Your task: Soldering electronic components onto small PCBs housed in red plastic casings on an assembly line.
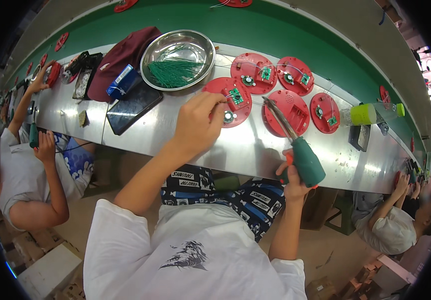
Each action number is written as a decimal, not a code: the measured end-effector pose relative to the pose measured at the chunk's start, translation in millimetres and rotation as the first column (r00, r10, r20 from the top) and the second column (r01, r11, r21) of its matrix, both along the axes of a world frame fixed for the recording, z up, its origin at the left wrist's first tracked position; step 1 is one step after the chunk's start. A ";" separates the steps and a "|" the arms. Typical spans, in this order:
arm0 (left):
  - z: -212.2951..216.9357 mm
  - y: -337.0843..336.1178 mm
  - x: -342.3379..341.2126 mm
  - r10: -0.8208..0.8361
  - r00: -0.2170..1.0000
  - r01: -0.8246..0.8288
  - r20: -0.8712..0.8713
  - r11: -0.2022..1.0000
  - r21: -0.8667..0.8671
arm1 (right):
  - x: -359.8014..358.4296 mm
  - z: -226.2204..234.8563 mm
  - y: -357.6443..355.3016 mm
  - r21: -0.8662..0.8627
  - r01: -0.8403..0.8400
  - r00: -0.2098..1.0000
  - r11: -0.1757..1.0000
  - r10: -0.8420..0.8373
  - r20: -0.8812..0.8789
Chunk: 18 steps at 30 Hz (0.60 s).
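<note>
My right hand [294, 181] is wrapped round the green handle of a soldering gun [309, 162] with orange-red parts. Its metal barrel slants up and to the left, the tip above the gap between two round red plastic housings. My left hand [198, 122] reaches over the left housing [216, 89], thumb and fingers pinched at the edge of its small green circuit board [235, 97]. What the pinch holds is too small to make out. The housing beside it, an open red one [291, 106], lies under the gun's barrel and shows no green board.
Behind and to the right lie more red housings [252, 59] with boards and thin wires. A steel bowl [207, 64] holds green wires. Leftward are a black tablet-like slab [133, 111], a blue box [121, 85] and a maroon cap [106, 79]. A bottle [364, 114] lies right. Co-workers sit either side.
</note>
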<state>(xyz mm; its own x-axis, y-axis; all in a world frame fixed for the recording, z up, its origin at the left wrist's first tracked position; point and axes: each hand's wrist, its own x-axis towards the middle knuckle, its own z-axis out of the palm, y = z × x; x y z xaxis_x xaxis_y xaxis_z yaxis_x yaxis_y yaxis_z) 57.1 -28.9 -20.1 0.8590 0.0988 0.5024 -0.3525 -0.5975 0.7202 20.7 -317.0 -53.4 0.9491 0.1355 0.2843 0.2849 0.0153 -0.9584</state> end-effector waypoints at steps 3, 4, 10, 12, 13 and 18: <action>-22.5 -11.3 5.4 0.117 0.991 -0.123 0.069 0.989 0.079 | 10.9 3.0 11.6 -0.106 -0.060 0.998 0.993 0.063 0.026; -27.6 -12.6 6.0 0.154 0.985 -0.163 0.082 0.979 0.119 | 17.2 4.7 11.5 -0.240 -0.059 0.994 0.969 0.078 0.073; -35.5 -14.6 9.8 0.207 0.969 -0.231 0.135 0.953 0.195 | 20.5 16.9 22.7 -0.282 -0.068 0.995 0.957 0.045 -0.087; -35.2 -14.1 11.5 0.179 0.964 -0.225 0.196 0.943 0.247 | 20.1 16.7 25.3 -0.254 -0.062 0.993 0.965 0.035 -0.110; -35.9 -14.3 11.6 0.184 0.965 -0.227 0.187 0.943 0.243 | 19.9 15.7 26.0 -0.219 -0.044 0.993 0.975 0.018 -0.121; -37.3 -14.7 11.9 0.185 0.967 -0.233 0.175 0.920 0.314 | 24.3 5.8 16.6 -0.297 -0.123 0.992 0.947 0.130 0.004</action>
<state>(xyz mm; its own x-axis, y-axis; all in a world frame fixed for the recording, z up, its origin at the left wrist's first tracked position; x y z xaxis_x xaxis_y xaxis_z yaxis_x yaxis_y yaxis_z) 69.0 -43.6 -57.4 0.7559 0.0773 0.6501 -0.2755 -0.8632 0.4231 44.9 -300.4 -47.6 0.9124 0.3353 0.2347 0.3210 -0.2305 -0.9186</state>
